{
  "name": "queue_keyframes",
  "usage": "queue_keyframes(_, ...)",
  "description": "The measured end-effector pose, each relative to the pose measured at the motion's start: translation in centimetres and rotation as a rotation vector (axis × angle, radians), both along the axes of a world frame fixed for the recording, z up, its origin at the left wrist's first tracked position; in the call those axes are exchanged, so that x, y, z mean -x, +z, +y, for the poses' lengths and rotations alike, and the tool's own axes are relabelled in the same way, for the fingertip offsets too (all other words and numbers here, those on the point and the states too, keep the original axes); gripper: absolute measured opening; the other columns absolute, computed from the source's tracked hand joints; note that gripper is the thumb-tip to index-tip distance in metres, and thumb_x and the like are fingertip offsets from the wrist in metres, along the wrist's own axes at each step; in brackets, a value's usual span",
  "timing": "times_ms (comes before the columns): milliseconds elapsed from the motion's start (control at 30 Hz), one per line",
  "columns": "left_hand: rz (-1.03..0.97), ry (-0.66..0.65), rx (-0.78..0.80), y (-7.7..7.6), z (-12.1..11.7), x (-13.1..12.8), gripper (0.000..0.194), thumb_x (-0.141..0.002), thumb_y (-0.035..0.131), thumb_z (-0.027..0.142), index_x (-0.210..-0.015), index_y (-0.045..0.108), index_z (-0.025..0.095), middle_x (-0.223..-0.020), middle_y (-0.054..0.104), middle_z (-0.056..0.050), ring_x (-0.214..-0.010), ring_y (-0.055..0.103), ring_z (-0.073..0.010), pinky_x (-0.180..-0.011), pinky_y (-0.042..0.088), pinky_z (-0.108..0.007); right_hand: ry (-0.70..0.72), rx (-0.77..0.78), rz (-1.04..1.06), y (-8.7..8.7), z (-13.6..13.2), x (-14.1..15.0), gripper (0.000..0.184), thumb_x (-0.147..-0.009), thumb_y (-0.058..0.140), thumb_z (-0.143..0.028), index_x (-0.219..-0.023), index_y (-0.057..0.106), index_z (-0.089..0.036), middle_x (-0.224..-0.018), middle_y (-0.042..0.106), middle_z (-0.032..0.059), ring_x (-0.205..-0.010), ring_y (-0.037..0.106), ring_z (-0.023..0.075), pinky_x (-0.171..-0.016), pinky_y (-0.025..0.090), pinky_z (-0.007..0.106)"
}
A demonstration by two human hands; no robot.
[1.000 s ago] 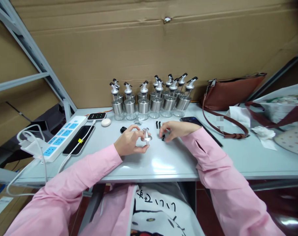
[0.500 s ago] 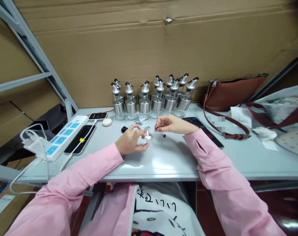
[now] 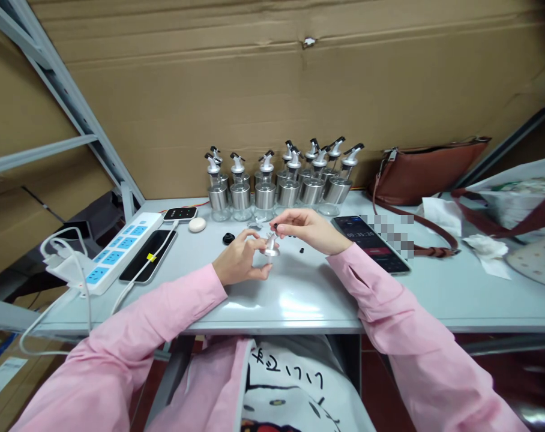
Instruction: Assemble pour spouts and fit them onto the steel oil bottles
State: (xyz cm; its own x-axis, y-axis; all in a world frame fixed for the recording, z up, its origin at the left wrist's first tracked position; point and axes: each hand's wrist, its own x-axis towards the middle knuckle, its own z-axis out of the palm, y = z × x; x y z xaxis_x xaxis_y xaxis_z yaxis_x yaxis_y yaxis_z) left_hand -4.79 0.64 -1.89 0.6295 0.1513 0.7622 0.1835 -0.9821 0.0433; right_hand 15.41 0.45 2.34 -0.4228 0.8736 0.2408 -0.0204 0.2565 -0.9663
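My left hand (image 3: 244,259) grips a silver pourer spout (image 3: 270,248), its round base held between thumb and fingers just above the table. Right at the spout's upper end, my right hand (image 3: 305,230) pinches a small black part (image 3: 276,227) between thumb and fingertip. Whether that part touches the spout I cannot tell. Another small black piece (image 3: 302,250) lies on the table below my right hand. A black stopper-like part (image 3: 228,239) rests to the left of my left hand. Behind both hands stand several glass-and-steel oil bottles (image 3: 264,195) with silver pourers and black flaps.
A white power strip (image 3: 123,255), a phone (image 3: 149,257), a small black device (image 3: 180,214) and a round white case (image 3: 197,225) lie left. Another phone (image 3: 371,245), a brown bag (image 3: 428,171) and crumpled tissue (image 3: 479,247) are right. A cardboard wall (image 3: 254,90) backs the table.
My right hand has moved left, bringing the small black part to the top of the spout. The right-hand phone is less covered now. My left hand stays nearly in place.
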Motion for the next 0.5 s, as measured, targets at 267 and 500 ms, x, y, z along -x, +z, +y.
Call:
queue_keyframes(267,0.033,0.057,0.095,0.12,-0.22,0.08,0.017,-0.077,0.053,0.020,-0.093,0.047,0.019,-0.084,0.069,-0.004,-0.078,0.059,-0.0179,-0.074,0.050,-0.038,0.058,0.087,0.125,0.15,-0.27,-0.17,0.023,-0.069,0.074,-0.034,-0.081,0.063,-0.017,-0.064,0.062,-0.0033,-0.056,0.051,0.0069,-0.057,0.041,0.024)
queue_keyframes(500,0.044,0.074,0.104,0.10,-0.18,0.05,0.016,-0.077,0.051,0.021,-0.093,0.049,0.019,-0.078,0.067,-0.003,-0.073,0.060,-0.0167,-0.080,0.048,-0.040,0.094,0.138,0.135,0.33,-0.45,-0.16,0.027,-0.067,0.076,-0.037,-0.074,0.063,-0.014,-0.059,0.063,-0.0021,-0.052,0.051,0.0057,-0.053,0.038,0.022)
